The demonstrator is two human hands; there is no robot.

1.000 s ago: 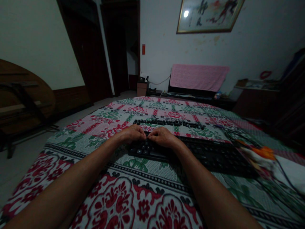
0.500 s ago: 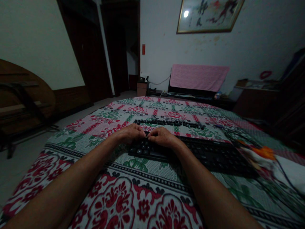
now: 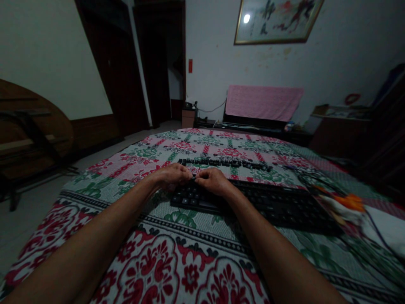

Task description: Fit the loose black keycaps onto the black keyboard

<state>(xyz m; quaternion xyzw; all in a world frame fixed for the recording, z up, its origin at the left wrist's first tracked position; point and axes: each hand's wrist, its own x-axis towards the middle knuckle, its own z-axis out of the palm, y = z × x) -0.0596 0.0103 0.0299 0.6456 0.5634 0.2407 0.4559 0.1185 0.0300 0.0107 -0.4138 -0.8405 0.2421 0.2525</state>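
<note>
A black keyboard (image 3: 281, 204) lies on the flowered bed cover, long side toward me. Over its far left part my left hand (image 3: 175, 174) and my right hand (image 3: 213, 180) meet, fingertips almost touching. Both are closed in a pinch. Between the fingertips shows a small dark keycap (image 3: 194, 176), raised at the keyboard's back edge; its details are too small to read. Beyond my hands runs a row of loose black keycaps (image 3: 218, 162) on the cover. My right hand and forearm hide the middle of the keyboard.
The patterned bed cover (image 3: 152, 270) spreads under everything. On the right lie dark cables (image 3: 305, 179), an orange item (image 3: 351, 202) and white material (image 3: 382, 228). A pink cloth (image 3: 264, 101) drapes something by the far wall. A folded round table (image 3: 34, 122) leans at the left.
Both hands have risen very slightly at the keyboard's back edge, and the small keycap between the fingertips shows a little higher. The keyboard and the keycap row stay put.
</note>
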